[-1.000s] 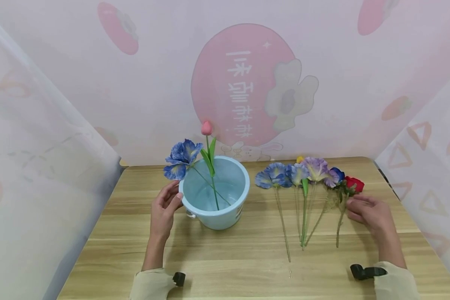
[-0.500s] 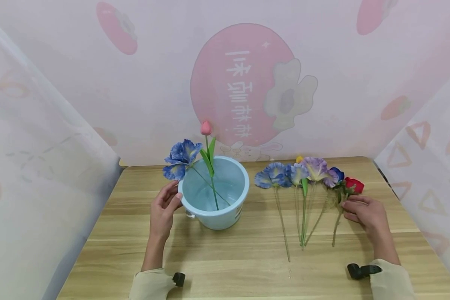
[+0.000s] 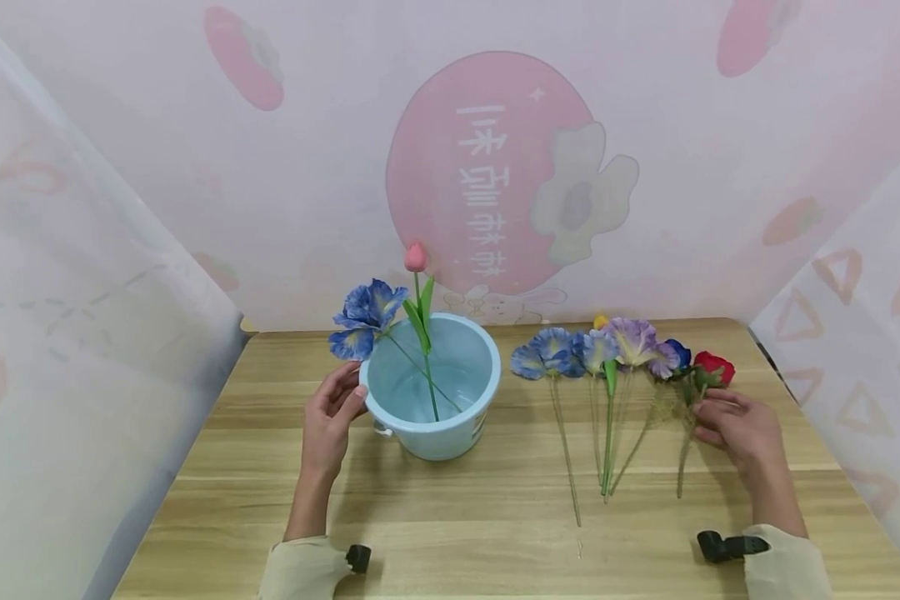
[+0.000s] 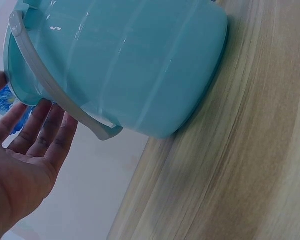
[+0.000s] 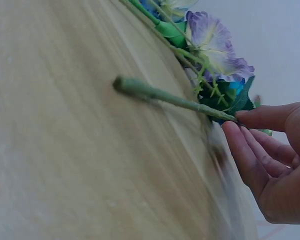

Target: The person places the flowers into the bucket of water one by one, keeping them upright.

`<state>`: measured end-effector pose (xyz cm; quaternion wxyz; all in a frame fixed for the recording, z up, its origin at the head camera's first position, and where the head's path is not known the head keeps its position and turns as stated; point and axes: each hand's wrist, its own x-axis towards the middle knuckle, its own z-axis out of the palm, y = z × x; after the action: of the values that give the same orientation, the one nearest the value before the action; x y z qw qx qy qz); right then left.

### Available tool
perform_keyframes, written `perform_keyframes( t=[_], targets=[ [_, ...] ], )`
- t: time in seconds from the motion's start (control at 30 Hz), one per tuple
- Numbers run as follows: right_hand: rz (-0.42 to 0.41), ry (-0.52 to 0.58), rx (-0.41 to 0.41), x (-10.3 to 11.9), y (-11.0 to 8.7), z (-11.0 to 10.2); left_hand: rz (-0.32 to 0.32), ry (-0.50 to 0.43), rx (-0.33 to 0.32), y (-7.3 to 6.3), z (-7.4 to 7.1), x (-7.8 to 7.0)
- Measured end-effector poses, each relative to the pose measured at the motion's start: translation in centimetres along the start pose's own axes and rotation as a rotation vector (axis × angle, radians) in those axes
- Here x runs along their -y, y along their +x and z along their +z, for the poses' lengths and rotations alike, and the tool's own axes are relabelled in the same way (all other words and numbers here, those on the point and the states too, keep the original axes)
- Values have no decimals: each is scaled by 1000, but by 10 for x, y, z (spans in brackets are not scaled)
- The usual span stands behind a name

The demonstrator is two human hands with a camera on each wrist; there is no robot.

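My left hand (image 3: 328, 425) grips the rim of a light blue bucket (image 3: 450, 429), thumb on one side and fingers on the other. The bucket's white handle (image 4: 55, 90) hangs down in the left wrist view. Inside lean a pink tulip (image 3: 416, 257) and a blue iris (image 3: 367, 312), their blooms above the rim. At the right, my right hand (image 3: 742, 429) pinches the green stem (image 5: 165, 96) of a red rose (image 3: 714, 368) between thumb and fingers, just below the bloom. In the right wrist view the stem's cut end stands off the table.
Left of the rose lie several artificial flowers on the wooden table (image 3: 450, 517): a blue iris (image 3: 551, 352), a purple iris (image 3: 632, 340), a dark blue bloom (image 3: 678, 353) and a yellow one (image 3: 600, 320). A printed curtain (image 3: 307, 167) closes off the back and sides.
My right hand shifted slightly left, then back right, and the rose's stem swung with it. The rose bloom now sits a little apart from the dark blue one. My left hand stays on the bucket.
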<state>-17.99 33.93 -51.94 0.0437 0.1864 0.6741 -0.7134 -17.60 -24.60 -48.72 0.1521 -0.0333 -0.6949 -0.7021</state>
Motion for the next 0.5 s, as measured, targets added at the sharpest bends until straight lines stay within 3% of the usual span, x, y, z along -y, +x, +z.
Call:
perform_keyframes(
  t=[0.27, 0.5],
  targets=[
    [-40, -53, -44, 9, -7, -1, 15, -10, 1, 1, 0, 1],
    [-140, 53, -41, 21, -14, -2, 7, -6, -1, 0, 0, 1]
  ],
)
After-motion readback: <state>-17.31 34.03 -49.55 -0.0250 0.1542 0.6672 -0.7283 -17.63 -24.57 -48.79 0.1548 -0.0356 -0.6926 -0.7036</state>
